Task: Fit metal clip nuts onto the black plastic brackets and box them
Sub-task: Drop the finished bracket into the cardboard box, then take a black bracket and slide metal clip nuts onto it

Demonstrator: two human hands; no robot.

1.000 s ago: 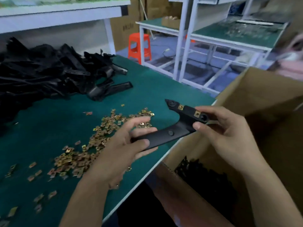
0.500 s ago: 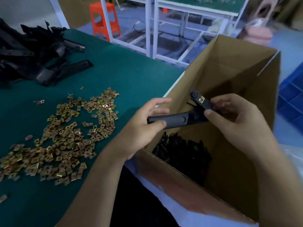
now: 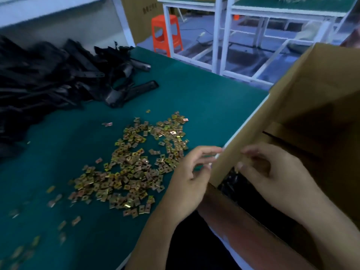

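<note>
The left hand (image 3: 192, 172) at the green desk's (image 3: 204, 98) right edge and the right hand (image 3: 272, 172) over the open brown cardboard box (image 3: 321, 84) show loose, released fingers holding nothing, probably between pieces. Inside it the black plastic brackets (image 3: 231, 180) look blurred, axis unclear. In the far-left-corner heap (image 3: 58, 78) the nearest bracket (image 3: 136, 90) lies lengthwise toward the right edge, near the brass-coloured metal clip nuts (image 3: 136, 168).

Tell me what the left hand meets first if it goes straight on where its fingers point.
Most likely the cardboard box: the left hand points its fingertips right, at the box's near wall, apparently just short of it, though depth is unclear.
</note>
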